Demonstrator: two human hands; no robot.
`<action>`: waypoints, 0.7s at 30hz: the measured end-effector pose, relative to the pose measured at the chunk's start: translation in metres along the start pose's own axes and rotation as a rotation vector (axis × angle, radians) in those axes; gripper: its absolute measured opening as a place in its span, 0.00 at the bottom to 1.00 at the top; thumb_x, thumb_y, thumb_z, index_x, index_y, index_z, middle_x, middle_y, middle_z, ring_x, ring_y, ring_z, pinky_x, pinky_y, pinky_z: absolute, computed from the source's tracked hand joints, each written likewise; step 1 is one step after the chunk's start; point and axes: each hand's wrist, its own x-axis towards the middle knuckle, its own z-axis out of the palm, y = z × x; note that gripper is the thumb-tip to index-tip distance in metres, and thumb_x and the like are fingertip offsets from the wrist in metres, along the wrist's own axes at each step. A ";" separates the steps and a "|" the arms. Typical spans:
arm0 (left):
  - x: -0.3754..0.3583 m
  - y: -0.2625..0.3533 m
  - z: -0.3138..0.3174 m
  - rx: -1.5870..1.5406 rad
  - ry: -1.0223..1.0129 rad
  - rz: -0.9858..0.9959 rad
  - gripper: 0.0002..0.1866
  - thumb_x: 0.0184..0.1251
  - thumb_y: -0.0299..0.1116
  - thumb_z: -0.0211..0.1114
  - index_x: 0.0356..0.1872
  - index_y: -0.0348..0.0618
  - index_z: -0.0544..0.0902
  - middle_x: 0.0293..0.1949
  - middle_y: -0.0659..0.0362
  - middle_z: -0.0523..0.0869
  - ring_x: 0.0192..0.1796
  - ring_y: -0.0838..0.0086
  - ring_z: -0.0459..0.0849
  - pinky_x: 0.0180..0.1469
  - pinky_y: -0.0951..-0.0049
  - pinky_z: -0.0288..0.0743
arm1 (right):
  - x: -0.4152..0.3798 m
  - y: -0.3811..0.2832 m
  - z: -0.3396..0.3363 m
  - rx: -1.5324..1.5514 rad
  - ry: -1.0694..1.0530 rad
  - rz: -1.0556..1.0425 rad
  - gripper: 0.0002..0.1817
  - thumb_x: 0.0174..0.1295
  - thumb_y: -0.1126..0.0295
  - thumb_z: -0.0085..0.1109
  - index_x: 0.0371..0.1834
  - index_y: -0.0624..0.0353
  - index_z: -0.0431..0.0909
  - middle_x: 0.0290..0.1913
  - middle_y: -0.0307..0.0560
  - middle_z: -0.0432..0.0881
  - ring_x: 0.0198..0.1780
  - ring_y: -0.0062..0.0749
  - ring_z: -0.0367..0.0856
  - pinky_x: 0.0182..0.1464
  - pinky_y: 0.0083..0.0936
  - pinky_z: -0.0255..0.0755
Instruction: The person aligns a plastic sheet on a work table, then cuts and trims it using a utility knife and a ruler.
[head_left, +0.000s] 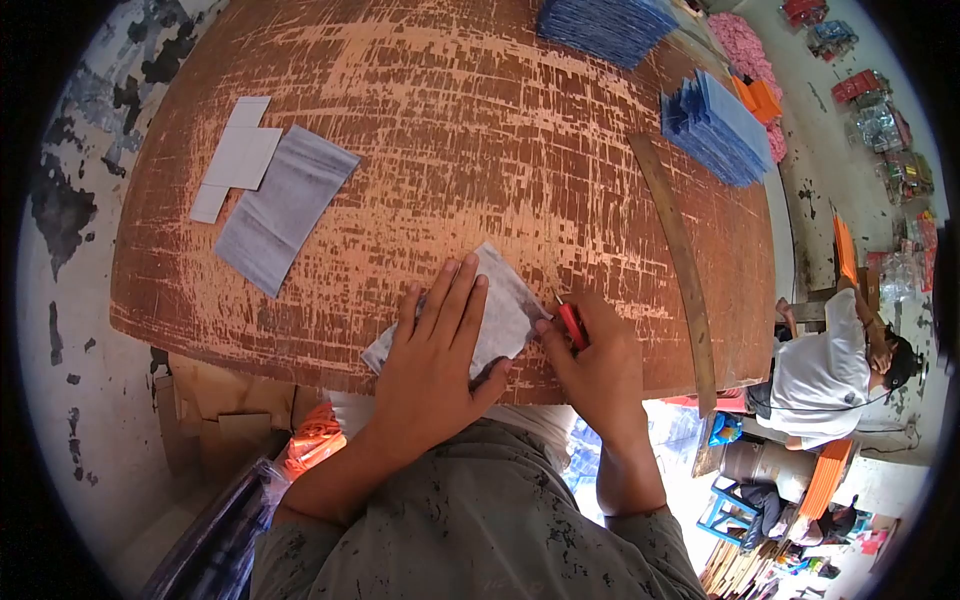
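My left hand [437,340] lies flat on a pale grey piece of cloth-like sheet [502,318], fingers stretched out, near the table's front edge. At the sheet's right corner, my right hand [600,362] is closed around a slim red tool [572,326] with a thin pale tip. Its thumb meets the sheet's edge. The exact kind of tool I cannot tell. Farther left rests a creased grey sheet [290,205], partly under a white cross-shaped card template [240,160].
A long metal ruler [675,260] lies along the right side of the scratched brown table [420,150]. Stacks of blue sheets [715,130] stand at the far right, beside pink material [745,50]. A person in a white shirt [820,375] is off to the right.
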 end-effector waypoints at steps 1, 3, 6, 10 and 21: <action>0.000 0.000 0.000 0.000 0.000 0.000 0.48 0.70 0.49 0.71 0.83 0.28 0.65 0.88 0.40 0.60 0.90 0.46 0.57 0.88 0.35 0.47 | 0.000 0.000 0.000 -0.013 0.000 -0.025 0.14 0.68 0.69 0.75 0.52 0.63 0.85 0.39 0.57 0.88 0.39 0.53 0.88 0.42 0.41 0.79; 0.001 0.000 -0.001 -0.003 0.001 0.003 0.48 0.70 0.49 0.71 0.83 0.28 0.65 0.88 0.40 0.60 0.90 0.46 0.57 0.88 0.35 0.47 | 0.000 -0.001 0.000 -0.025 0.000 -0.049 0.15 0.68 0.68 0.75 0.54 0.63 0.85 0.41 0.58 0.88 0.41 0.54 0.89 0.44 0.41 0.80; 0.000 0.001 0.000 -0.007 -0.001 0.001 0.47 0.70 0.48 0.71 0.82 0.29 0.66 0.87 0.40 0.60 0.90 0.46 0.57 0.88 0.35 0.47 | -0.001 -0.003 0.000 -0.021 0.049 -0.036 0.17 0.68 0.67 0.76 0.56 0.62 0.85 0.43 0.58 0.88 0.44 0.55 0.90 0.45 0.41 0.81; 0.001 0.002 -0.002 0.042 -0.010 -0.003 0.45 0.73 0.50 0.67 0.83 0.29 0.67 0.88 0.42 0.60 0.90 0.50 0.58 0.88 0.38 0.48 | -0.003 0.003 0.002 -0.045 0.012 -0.035 0.17 0.68 0.68 0.76 0.57 0.61 0.85 0.45 0.56 0.89 0.45 0.55 0.90 0.46 0.42 0.81; 0.000 0.001 -0.003 0.035 -0.008 0.004 0.44 0.74 0.50 0.67 0.83 0.31 0.67 0.88 0.42 0.60 0.90 0.50 0.57 0.88 0.39 0.48 | -0.002 0.006 0.003 -0.048 -0.002 -0.048 0.16 0.69 0.68 0.75 0.57 0.61 0.85 0.46 0.55 0.90 0.46 0.56 0.91 0.47 0.43 0.82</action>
